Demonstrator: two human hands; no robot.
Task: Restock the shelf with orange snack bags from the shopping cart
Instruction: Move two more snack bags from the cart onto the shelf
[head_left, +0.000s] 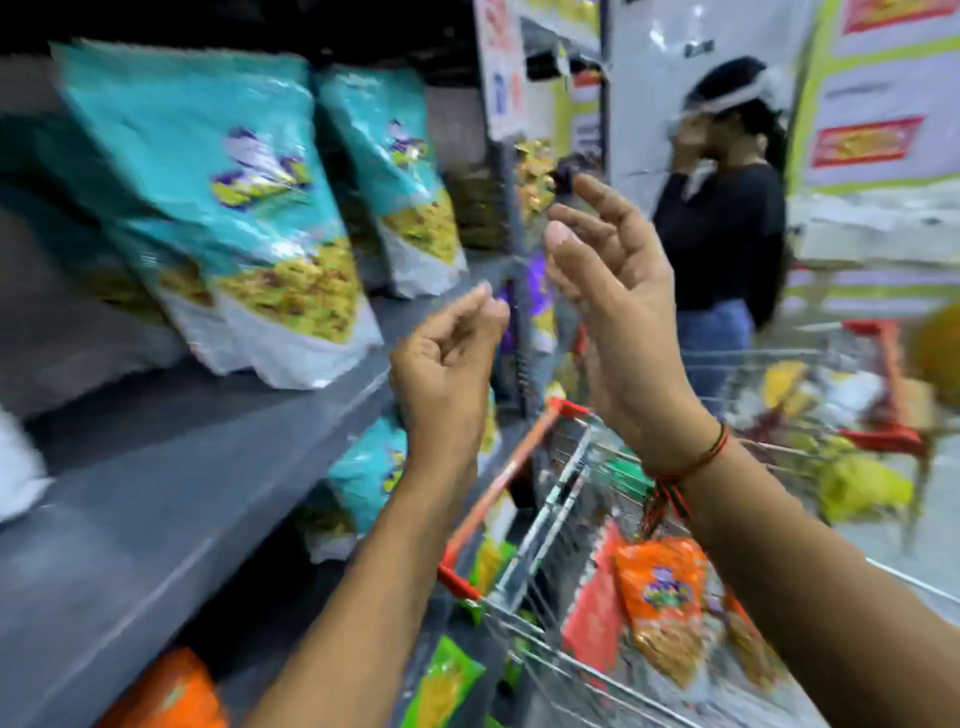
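Motion blur smears everything; both hands (613, 291) empty above cart (550, 499).

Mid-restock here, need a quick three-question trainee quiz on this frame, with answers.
1. True or false: the left hand holds a bag.
2. Where is the orange snack bag nearest the right hand? A) in the shopping cart B) on the top shelf
3. What colour are the bags standing on that shelf?

Key: 1 false, both hands are empty. 2 A. 3 teal.
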